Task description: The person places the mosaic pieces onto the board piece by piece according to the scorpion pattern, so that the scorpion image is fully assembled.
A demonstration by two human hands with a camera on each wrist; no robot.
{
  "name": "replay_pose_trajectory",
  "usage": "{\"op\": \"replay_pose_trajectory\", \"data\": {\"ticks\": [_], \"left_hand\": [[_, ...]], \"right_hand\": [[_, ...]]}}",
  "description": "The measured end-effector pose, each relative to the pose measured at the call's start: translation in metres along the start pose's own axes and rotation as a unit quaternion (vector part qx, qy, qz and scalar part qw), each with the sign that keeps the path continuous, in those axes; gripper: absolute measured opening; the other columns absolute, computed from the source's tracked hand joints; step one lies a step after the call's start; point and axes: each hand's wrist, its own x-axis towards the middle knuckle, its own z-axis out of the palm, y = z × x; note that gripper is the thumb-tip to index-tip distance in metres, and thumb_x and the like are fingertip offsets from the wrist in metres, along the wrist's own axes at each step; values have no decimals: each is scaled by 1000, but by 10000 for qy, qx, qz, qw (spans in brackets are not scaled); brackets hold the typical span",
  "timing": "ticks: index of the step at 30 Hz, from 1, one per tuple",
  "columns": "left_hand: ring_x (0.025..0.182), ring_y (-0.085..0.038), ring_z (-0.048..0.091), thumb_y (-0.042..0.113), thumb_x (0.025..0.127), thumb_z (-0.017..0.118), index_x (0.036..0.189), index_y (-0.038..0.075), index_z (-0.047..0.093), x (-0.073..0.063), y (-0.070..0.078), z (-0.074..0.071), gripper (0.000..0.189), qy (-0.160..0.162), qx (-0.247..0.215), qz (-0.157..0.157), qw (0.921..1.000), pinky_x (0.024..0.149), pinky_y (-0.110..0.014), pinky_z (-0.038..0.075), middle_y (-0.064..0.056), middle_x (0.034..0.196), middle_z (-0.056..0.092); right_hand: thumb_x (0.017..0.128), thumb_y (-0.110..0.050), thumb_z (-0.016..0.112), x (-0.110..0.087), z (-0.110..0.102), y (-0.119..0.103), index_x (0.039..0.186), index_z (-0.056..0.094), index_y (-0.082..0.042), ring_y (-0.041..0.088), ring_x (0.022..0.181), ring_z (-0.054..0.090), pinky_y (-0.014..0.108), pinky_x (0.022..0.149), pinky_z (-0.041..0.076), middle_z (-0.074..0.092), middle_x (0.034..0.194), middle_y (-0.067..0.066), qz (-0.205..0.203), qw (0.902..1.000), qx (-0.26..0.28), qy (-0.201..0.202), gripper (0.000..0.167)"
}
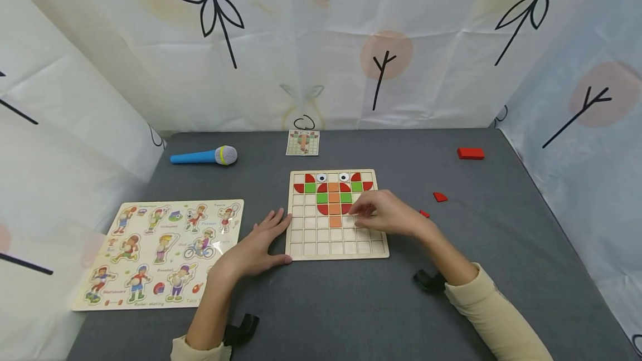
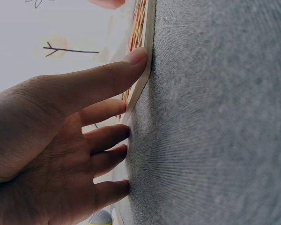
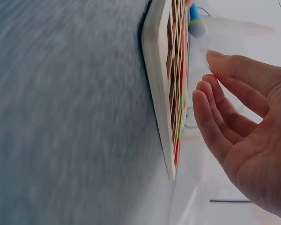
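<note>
A wooden grid board [image 1: 337, 248] lies on the grey table, with red, green and orange tiles and two eye tiles filling part of its upper squares. My left hand [image 1: 256, 249] is spread at the board's left side. In the left wrist view its thumb [image 2: 138, 56] rests against the board's edge. Over the right half of the board is my right hand [image 1: 383, 213], its fingers loosely bent and its fingertips beside a rounded red tile [image 1: 346, 209]. The right wrist view shows the thumb and fingers [image 3: 215, 108] close together above the board, no tile visible between them.
Loose red pieces [image 1: 440, 197] lie right of the board, one partly behind the right forearm. A red block [image 1: 470, 153] is at the far right. A pattern card [image 1: 303, 142] and toy microphone [image 1: 203, 156] lie at the back; a sports picture board [image 1: 165, 249] lies left.
</note>
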Motion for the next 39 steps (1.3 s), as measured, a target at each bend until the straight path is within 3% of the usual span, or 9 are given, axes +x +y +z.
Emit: {"op": "replay_pose_trajectory", "data": {"ticks": [8, 13, 24, 32, 39], "left_hand": [[171, -47, 9, 33, 96, 85, 171, 9, 33, -7, 22, -12, 95, -190, -4, -232, 9996, 131, -77, 12, -22, 181, 19], [170, -47, 9, 33, 96, 84, 171, 8, 34, -7, 20, -10, 94, -115, 3, -160, 9998, 130, -78, 14, -24, 181, 19], [170, -47, 10, 33, 96, 85, 171, 8, 33, -7, 24, -10, 95, -170, 138, -314, 9993, 131, -77, 15, -22, 181, 19], [170, -47, 10, 37, 94, 86, 171, 11, 34, -6, 19, -8, 96, -102, 3, -259, 9996, 129, -79, 14, -22, 181, 21], [171, -45, 9, 32, 95, 86, 171, 9, 32, -4, 21, -9, 96, -188, 92, -411, 9989, 132, -76, 13, -20, 182, 18]], "right_hand": [[93, -7, 85, -20, -14, 9, 114, 82, -5, 8, 88, 70, 41, 84, 65, 80, 108, 9, 219, 9995, -14, 219, 21], [91, -7, 86, -34, -21, 15, 114, 81, -5, 8, 89, 73, 40, 86, 66, 79, 105, 8, 376, 9985, 4, 392, 23], [87, -10, 92, -72, -37, 32, 120, 79, -7, 28, 98, 74, 38, 87, 65, 79, 116, 9, 756, 9956, 75, 549, 35], [86, -13, 93, -95, -46, 46, 124, 77, -7, 27, 101, 73, 42, 89, 64, 78, 121, 9, 968, 9922, -355, 697, 42], [84, -14, 95, -106, -54, 63, 126, 77, -8, 26, 101, 67, 31, 84, 62, 74, 116, 9, 1179, 9870, -563, 940, 46]]}}
